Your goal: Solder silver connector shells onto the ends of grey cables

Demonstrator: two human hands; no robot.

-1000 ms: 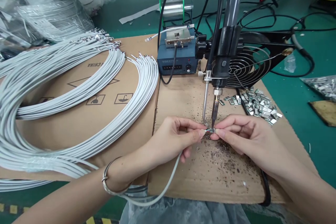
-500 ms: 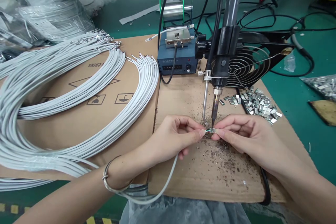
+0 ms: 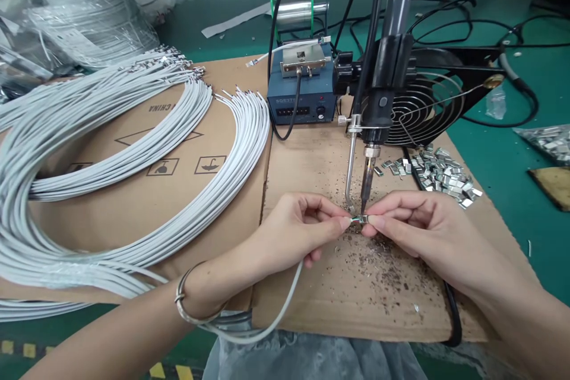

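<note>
Hands [image 3: 291, 231] hold a cable [image 3: 293, 291], its metal connector [image 3: 364, 219] between them.

Left hand [image 3: 307, 225] and right hand [image 3: 414, 225] bare, forearms [image 3: 129, 332] bare to the frame edge. Left wrist [image 3: 202, 294] carries a thin, round, silver-toned metal bangle [image 3: 180, 298], loose fit, with a small raised bead or clasp, can't tell which. Lap area: grey-blue garment [image 3: 307, 359], creased, slightly mottled, lightweight-looking cloth.
</note>
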